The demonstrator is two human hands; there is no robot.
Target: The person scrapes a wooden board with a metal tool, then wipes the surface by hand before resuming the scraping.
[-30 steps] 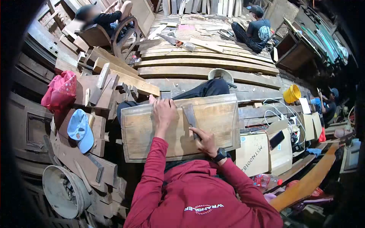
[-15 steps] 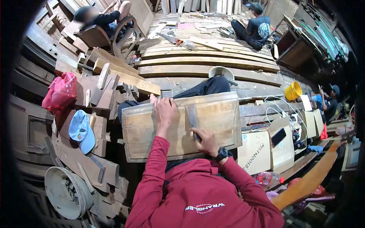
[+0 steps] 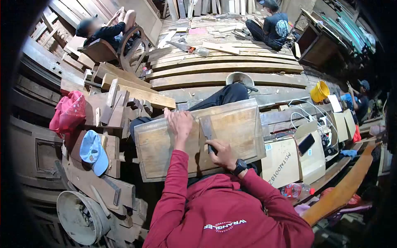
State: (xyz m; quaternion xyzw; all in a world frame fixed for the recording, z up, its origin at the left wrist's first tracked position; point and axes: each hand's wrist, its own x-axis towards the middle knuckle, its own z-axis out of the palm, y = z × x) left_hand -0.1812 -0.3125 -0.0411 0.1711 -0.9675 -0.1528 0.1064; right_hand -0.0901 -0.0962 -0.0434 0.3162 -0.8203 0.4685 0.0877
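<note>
A framed wooden panel (image 3: 231,128) lies tilted across my lap. My left hand (image 3: 180,124) rests on its upper left part, fingers toward the top edge; whether it grips the edge is hard to see. In my right hand (image 3: 223,153) is the dark handle of a scraper (image 3: 206,127), a flat-bladed tool whose blade lies on the panel's face near the middle and points away from me. A black watch is on my right wrist.
Cardboard (image 3: 278,161) with a phone (image 3: 306,144) and cables lies right of the panel. At left are a blue cap (image 3: 92,148), a red cloth bag (image 3: 69,110) and a bucket (image 3: 78,215). Long planks (image 3: 231,68) lie ahead. Several people sit farther off.
The view has shifted slightly, and the panel sits a little more tilted. Both hands stay in nearly the same places on it, with the scraper still in my right hand.
</note>
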